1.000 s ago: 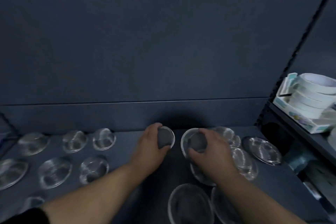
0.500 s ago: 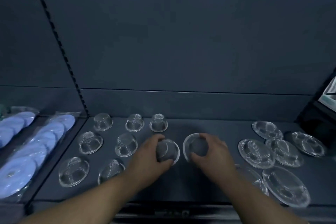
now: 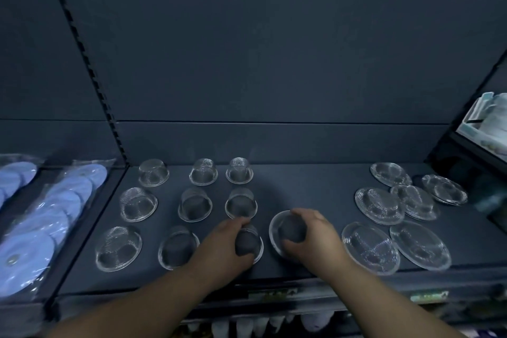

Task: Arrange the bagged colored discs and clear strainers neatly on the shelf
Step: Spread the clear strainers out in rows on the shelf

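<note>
Left hand [image 3: 225,244] grips a small strainer [image 3: 248,243] on the shelf [image 3: 301,189]; right hand [image 3: 315,239] grips a wider strainer [image 3: 286,230] beside it.

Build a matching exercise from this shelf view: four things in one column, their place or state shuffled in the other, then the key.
Column one
1. left hand
2. right hand
3. bagged blue discs
4. flat strainers

Column two
A. lying loosely on the right, some overlapping
B. gripping a small strainer at the front of the shelf
C. left of the slotted upright
D. holding a wide-rimmed strainer mid-shelf

Pairs: 1-B, 2-D, 3-C, 4-A
</note>
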Demonstrator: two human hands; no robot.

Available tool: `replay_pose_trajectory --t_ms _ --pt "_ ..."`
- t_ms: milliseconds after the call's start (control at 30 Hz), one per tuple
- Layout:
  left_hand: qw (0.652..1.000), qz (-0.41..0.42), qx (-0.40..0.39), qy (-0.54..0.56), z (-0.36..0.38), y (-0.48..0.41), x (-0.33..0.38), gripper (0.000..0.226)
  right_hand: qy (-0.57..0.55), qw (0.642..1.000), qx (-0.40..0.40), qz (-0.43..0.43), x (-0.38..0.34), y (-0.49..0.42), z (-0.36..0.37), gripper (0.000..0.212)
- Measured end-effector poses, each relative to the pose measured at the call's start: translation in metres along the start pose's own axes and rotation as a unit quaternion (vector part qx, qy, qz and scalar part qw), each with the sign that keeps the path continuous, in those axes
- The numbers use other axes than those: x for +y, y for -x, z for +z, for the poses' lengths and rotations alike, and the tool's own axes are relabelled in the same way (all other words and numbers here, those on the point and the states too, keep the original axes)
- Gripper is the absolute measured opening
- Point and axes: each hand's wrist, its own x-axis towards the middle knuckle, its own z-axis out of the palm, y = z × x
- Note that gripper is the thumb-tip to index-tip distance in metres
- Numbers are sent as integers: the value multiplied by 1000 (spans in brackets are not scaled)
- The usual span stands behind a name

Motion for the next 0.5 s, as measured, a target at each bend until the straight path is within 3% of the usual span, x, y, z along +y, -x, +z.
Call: replay_pose_trajectory --t_ms 267,500 --pt "999 6 -26 -34 -1 -6 -5 69 41 998 -49 -2 5 0 6 60" --pt "998 9 -37 -44 0 -5 -3 67 29 999 -37 16 6 9 8 61"
